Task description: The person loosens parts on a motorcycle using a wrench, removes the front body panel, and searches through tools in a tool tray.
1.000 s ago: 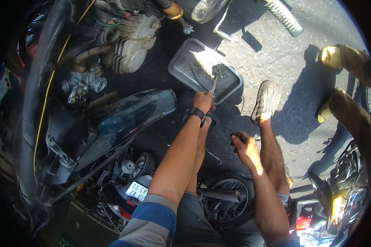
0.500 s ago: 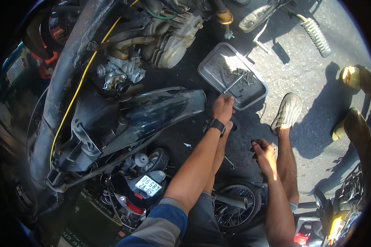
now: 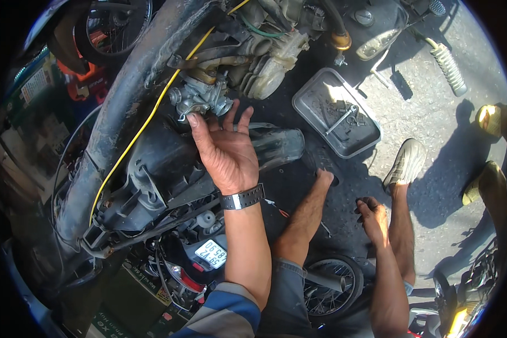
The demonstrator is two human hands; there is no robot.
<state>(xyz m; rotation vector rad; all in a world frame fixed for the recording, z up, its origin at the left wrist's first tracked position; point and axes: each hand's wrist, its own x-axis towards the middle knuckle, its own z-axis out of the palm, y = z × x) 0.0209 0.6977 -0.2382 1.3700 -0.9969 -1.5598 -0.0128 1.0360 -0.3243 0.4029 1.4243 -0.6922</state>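
Observation:
My left hand [image 3: 231, 155] is turned palm up beneath a grey metal carburetor [image 3: 200, 96] beside the engine [image 3: 276, 67]. Its thumb presses against the carburetor's lower edge. The index finger is mostly hidden behind it, while two other fingers stand apart. Over my right knee, my right hand [image 3: 373, 218] is curled, with dark fingertips; whether a small thing sits in them I cannot make out. A combination wrench [image 3: 341, 120] lies among small loose parts in a grey tray [image 3: 305, 112] on the ground.
A black rear fender [image 3: 281, 147] lies below the engine. The frame tube [image 3: 115, 107] and a yellow cable [image 3: 152, 115] run along the left. My shoe [image 3: 405, 160] stands right of the tray. Another person's feet [image 3: 493, 119] are at the far right. A spoked wheel [image 3: 343, 287] is behind me.
My left hand has left the wrench in the tray, moved left and up, and reached the carburetor. My right hand stays curled over the knee. The view has shifted left.

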